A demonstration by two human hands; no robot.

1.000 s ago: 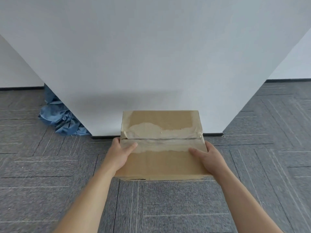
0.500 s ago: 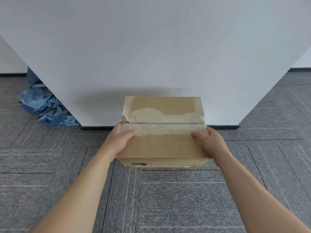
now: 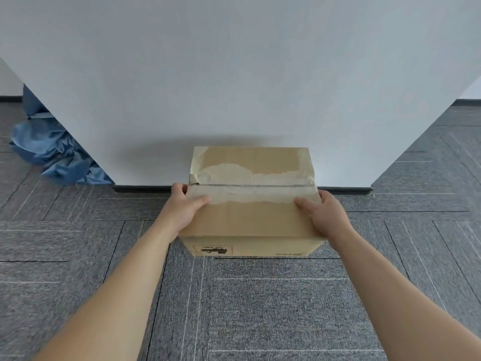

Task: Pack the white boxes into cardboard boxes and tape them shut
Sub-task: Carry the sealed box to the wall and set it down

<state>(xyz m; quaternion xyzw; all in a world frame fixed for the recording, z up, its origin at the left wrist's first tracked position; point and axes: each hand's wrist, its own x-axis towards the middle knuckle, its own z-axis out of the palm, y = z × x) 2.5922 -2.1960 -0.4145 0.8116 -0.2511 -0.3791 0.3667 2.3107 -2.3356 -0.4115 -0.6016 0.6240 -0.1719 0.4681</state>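
Both your arms reach straight forward and slightly inward, forearms bare, meeting at the cardboard box [image 3: 250, 222] in the middle of the view. Your left hand [image 3: 185, 209] grips the box's left top edge: the thumb lies flat on the top face, pointing right, while the fingers curl over the edge and down the left side. Your right hand [image 3: 323, 212] mirrors it on the right top edge, thumb on top pointing left, fingers wrapped down the right side and mostly hidden. So both hands are closed around the box, holding it between them.

The box is shut, its flaps meeting in a seam that runs left to right under a wide, ragged band of tape [image 3: 250, 178]. Its near face shows a printed label [image 3: 213, 250], upside down from where you look. You cannot tell here whether the bottom rests on the carpet [image 3: 260, 303] or hangs just above it.

Directly behind the box stands a white wall [image 3: 234, 87] with a dark baseboard [image 3: 141, 189]; the box's far edge is close to it. A crumpled blue cloth [image 3: 52, 149] lies on the floor at the wall's left corner, well apart from your left hand.
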